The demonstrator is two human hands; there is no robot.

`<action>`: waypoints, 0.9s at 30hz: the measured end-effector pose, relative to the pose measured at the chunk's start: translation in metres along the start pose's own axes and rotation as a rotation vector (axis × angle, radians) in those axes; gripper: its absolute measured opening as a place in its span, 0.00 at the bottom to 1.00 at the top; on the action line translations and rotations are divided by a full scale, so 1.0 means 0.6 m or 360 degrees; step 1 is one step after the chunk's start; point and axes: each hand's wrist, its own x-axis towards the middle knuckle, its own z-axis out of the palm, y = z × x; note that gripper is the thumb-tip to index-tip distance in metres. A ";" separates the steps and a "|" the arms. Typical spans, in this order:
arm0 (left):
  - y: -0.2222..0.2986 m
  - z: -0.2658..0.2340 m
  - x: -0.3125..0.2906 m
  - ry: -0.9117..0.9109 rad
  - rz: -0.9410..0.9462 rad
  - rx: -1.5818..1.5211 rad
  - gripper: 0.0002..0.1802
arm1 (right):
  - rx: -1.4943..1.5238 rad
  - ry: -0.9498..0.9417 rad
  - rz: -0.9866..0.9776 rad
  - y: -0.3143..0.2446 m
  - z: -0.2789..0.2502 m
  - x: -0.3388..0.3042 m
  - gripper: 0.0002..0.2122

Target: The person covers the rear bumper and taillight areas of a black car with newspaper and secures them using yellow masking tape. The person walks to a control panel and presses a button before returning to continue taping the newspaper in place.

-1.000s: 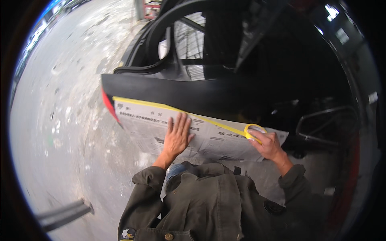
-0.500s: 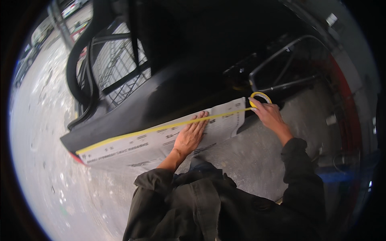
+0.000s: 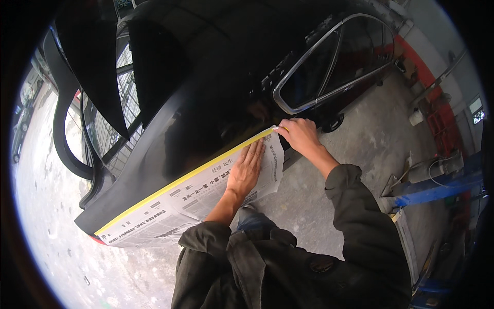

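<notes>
Pressing newspaper (image 3: 149, 219) with left hand (image 3: 246, 172), holding the palm down and extending the fingers, nearly together, just below yellow tape (image 3: 206, 167). Pinching the tape's right end in right hand (image 3: 299, 135), curling the fingers against the thumb at the newspaper's upper right corner; hiding much of the grip from view. Covering the newspaper's upper border with the tape, along the near edge of black car body (image 3: 216, 103), running from beside red strip (image 3: 95, 240) at left to the right fingertips. Standing over gray floor (image 3: 319, 206), with chrome-framed window (image 3: 355, 62) beyond the right hand.
</notes>
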 end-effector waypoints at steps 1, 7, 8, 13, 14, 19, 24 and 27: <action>0.005 -0.003 0.004 -0.0003 0.0020 0.0092 0.35 | -0.0017 0.0000 0.0016 0.001 0.000 0.000 0.15; 0.022 0.015 0.002 -0.0004 0.0002 0.0230 0.33 | -0.0124 0.0041 0.0044 -0.012 0.014 -0.001 0.15; 0.021 0.016 0.001 0.0014 0.0001 0.0198 0.34 | -0.0134 0.0040 0.0046 -0.014 0.017 0.001 0.15; 0.021 0.016 0.002 0.0001 -0.0051 0.0112 0.34 | -0.0154 -0.0022 0.0039 -0.016 0.029 0.016 0.14; 0.017 0.014 -0.002 -0.0024 -0.0045 0.0126 0.34 | -0.0153 -0.0063 0.0038 -0.024 0.030 0.020 0.13; -0.011 -0.013 -0.041 0.0009 -0.0122 0.0039 0.34 | -0.0263 -0.0079 0.0090 -0.061 0.029 0.015 0.11; -0.041 -0.020 -0.189 0.0068 -0.0273 -0.0287 0.37 | -0.0256 -0.0100 0.0155 -0.060 -0.003 -0.028 0.11; -0.089 -0.046 -0.331 0.0009 -0.0562 -0.0469 0.36 | -0.0220 -0.0110 0.0082 -0.052 0.000 -0.019 0.13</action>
